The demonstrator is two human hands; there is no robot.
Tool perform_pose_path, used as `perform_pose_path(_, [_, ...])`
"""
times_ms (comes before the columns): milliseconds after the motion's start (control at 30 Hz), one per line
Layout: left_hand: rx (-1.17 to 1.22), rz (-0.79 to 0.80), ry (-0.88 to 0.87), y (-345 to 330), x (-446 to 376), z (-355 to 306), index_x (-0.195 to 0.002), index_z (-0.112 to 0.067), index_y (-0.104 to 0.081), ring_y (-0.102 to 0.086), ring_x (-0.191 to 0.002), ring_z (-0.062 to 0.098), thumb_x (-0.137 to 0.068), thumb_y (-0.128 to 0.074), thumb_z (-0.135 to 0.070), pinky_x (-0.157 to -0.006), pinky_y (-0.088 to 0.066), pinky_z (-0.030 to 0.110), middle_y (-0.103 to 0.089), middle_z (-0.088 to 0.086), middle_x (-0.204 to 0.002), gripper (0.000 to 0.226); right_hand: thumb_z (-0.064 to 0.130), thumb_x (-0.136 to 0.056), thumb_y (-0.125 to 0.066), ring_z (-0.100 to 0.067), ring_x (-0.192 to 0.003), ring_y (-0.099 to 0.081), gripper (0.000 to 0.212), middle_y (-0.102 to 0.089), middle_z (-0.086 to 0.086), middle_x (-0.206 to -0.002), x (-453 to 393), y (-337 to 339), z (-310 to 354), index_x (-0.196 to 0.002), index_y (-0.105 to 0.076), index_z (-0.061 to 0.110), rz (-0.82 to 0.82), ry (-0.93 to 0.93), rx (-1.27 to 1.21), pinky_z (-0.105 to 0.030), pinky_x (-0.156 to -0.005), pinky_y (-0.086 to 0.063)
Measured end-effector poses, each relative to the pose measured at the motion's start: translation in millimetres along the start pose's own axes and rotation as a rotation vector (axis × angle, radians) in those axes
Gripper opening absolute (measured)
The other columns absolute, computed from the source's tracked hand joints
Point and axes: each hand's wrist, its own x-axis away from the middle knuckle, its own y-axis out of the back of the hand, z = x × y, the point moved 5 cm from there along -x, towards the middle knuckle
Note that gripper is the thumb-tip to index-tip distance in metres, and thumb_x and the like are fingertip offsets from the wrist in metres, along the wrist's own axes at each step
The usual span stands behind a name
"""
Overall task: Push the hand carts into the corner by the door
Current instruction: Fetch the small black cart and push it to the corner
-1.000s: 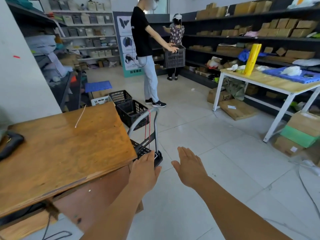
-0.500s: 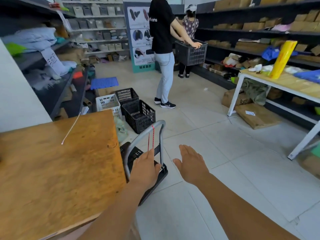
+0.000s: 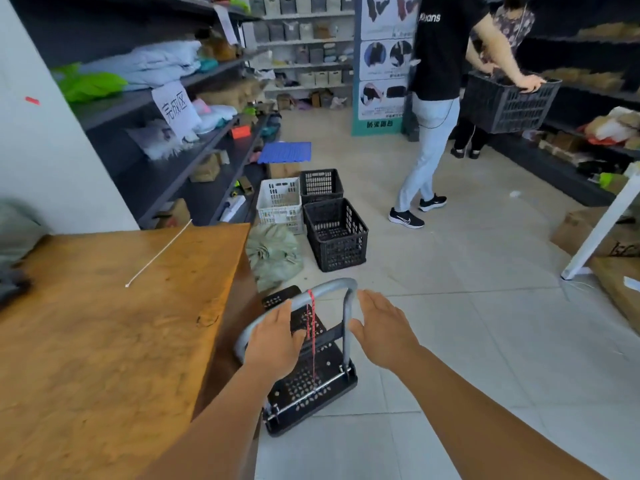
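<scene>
- A wooden bench (image 3: 114,323) fills the left side, with a thin white stick (image 3: 157,254) lying slantwise on its top.
- Behind it stand dark shelves (image 3: 194,147) piled with folded cloth and boxes.
- On the floor past the bench corner lies a green sack (image 3: 273,254), then a white crate (image 3: 280,202) and two black crates (image 3: 336,233) set close together.
- The hand cart (image 3: 308,379) stands just beside the bench's right edge, its black perforated deck on the tiles and its grey hoop handle (image 3: 341,289) upright, a red cord (image 3: 311,327) hanging from the top bar.
- The left hand (image 3: 275,344) is laid over the handle's left bend; its grip looks curled round the tube, though the fingertips are hidden behind the back of the hand.
- The right hand (image 3: 384,330) is flat, fingers straight and together, close beside the handle's right upright, holding nothing; whether it touches the tube I cannot tell.
- Further right, a person in a black shirt (image 3: 440,50) holds a dark basket (image 3: 509,105) by its rim.
</scene>
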Motion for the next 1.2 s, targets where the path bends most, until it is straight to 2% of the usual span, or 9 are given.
perform_pose_path(133, [0.001,0.004,0.104,-13.6,-22.7,2.2,-0.152,-0.016,-0.013,-0.032,-0.14,0.023,-0.097,-0.042,-0.04,-0.113,-0.032,0.039,-0.03,0.003,-0.154,0.066,0.035,-0.102,-0.034,-0.024,-0.146,-0.016,0.058,-0.018,-0.007,-0.159,-37.3,0.8,-17.1,-0.151,-0.013,0.012,0.021,0.091,0.017,-0.039,-0.119,-0.018])
perform_pose_path(300, [0.023,-0.007,0.188,-26.5,-56.7,13.3,-0.151,-0.016,-0.016,-0.028,-0.143,0.021,-0.097,-0.042,-0.043,-0.114,-0.029,0.036,-0.028,0.001,-0.155,0.066,0.035,-0.101,-0.036,-0.023,-0.144,-0.019,0.058,-0.019,-0.005,-0.158,-89.9,-14.5,-22.1,-0.151,-0.014,0.013,0.108,0.175,0.041,-0.041,-0.116,-0.021])
perform_pose_path(400, [0.022,0.019,0.222,-40.5,-82.3,21.2,-0.15,-0.02,-0.022,-0.028,-0.142,0.019,-0.097,-0.04,-0.047,-0.115,-0.026,0.038,-0.032,-0.001,-0.153,0.063,0.035,-0.1,-0.036,-0.022,-0.146,-0.015,0.058,-0.016,-0.003,-0.159,-124.1,-26.6,-18.7,-0.151,-0.014,0.016,0.153,0.236,0.056,-0.041,-0.117,-0.02])
perform_pose_path(500, [-0.014,0.05,0.256,-51.3,-106.8,25.4,-0.146,-0.027,-0.03,-0.038,-0.135,0.021,-0.098,-0.035,-0.047,-0.115,-0.024,0.043,-0.044,-0.003,-0.145,0.052,0.036,-0.101,-0.035,-0.02,-0.148,-0.007,0.06,-0.01,-0.002,-0.161,-160.8,-39.4,-16.6,-0.152,-0.01,0.019,0.217,0.281,0.106,-0.04,-0.119,-0.014])
perform_pose_path(633, [-0.062,-0.027,0.249,-54.6,-125.0,23.7,-0.138,-0.034,-0.041,-0.052,-0.115,0.025,-0.097,-0.035,-0.048,-0.104,-0.031,0.037,-0.06,-0.002,-0.123,0.044,0.037,-0.101,-0.032,-0.019,-0.149,-0.005,0.058,-0.008,0.0,-0.162,-205.9,-48.3,-12.6,-0.153,-0.009,0.023,0.284,0.354,0.213,-0.043,-0.119,-0.015])
perform_pose_path(733, [-0.051,-0.043,0.249,-56.6,-134.5,14.8,-0.138,-0.032,-0.041,-0.053,-0.108,0.024,-0.098,-0.035,-0.048,-0.098,-0.032,0.034,-0.06,-0.001,-0.118,0.044,0.041,-0.1,-0.034,-0.019,-0.147,-0.012,0.056,-0.019,-0.001,-0.159,-225.3,-55.6,-9.7,-0.151,-0.019,0.023,0.323,0.412,0.239,-0.044,-0.117,-0.015])
perform_pose_path(867, [-0.064,-0.036,0.289,-59.3,-155.7,0.1,-0.138,-0.032,-0.038,-0.05,-0.108,0.022,-0.098,-0.032,-0.048,-0.096,-0.031,0.031,-0.056,-0.002,-0.12,0.043,0.045,-0.098,-0.036,-0.021,-0.128,-0.038,0.044,-0.048,0.0,-0.135,-250.5,-52.7,-20.6,-0.137,-0.041,0.025,0.318,0.484,0.258,-0.04,-0.112,-0.023])
perform_pose_path(1000, [-0.046,-0.023,0.342,-63.1,-173.6,-16.3,-0.136,-0.032,-0.038,-0.049,-0.109,0.023,-0.099,-0.031,-0.047,-0.096,-0.031,0.033,-0.056,-0.001,-0.121,0.041,0.047,-0.098,-0.037,-0.022,-0.117,-0.043,0.039,-0.052,-0.001,-0.124,-275.5,-42.9,-36.2,-0.128,-0.045,0.023,0.351,0.565,0.281,-0.035,-0.106,-0.028])
perform_pose_path(1200, [-0.016,-0.025,0.46,-69.5,-196.0,-47.2,-0.138,-0.033,-0.037,-0.048,-0.114,0.023,-0.099,-0.032,-0.046,-0.1,-0.029,0.032,-0.055,-0.001,-0.122,0.041,0.049,-0.097,-0.035,-0.024,-0.11,-0.046,0.037,-0.054,-0.001,-0.118,-306.3,-32.3,-61.5,-0.12,-0.047,0.023,0.366,0.698,0.295,-0.037,-0.101,-0.029])
